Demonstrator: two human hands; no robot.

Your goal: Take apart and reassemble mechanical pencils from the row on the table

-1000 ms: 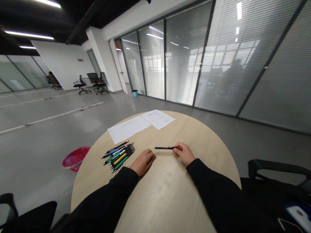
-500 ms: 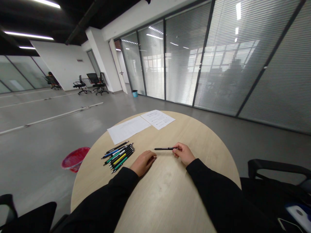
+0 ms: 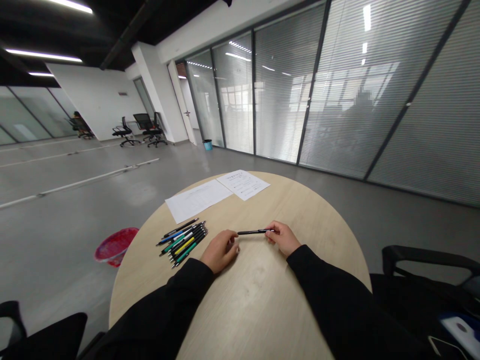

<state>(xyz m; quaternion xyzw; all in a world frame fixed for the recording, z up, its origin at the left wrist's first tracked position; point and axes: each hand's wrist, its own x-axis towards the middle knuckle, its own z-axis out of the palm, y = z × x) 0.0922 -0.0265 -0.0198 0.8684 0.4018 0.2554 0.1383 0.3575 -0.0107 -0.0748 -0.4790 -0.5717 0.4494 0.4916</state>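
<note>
A thin black pen (image 3: 251,232) is pinched at its right end by my right hand (image 3: 283,238), level and pointing left, just over the round wooden table (image 3: 258,305). My left hand (image 3: 220,251) rests on the tabletop at the pen's left tip. Its thumb and index finger are apart, with the index fingertip at or touching that tip; I cannot tell which. Left of this hand lies a pile of pens (image 3: 183,241) in black, blue, green, yellow and white, set side by side at a slant.
Two printed sheets of paper (image 3: 198,200) lie at the table's far edge. A red basin (image 3: 117,246) stands on the floor at the left. Black chairs flank the table, one armrest (image 3: 427,255) showing at right. A glass partition with blinds (image 3: 281,100) runs behind.
My left hand's index finger has lifted and spread from the thumb, reaching the pen's left tip. My right hand has shifted very slightly left with the pen.
</note>
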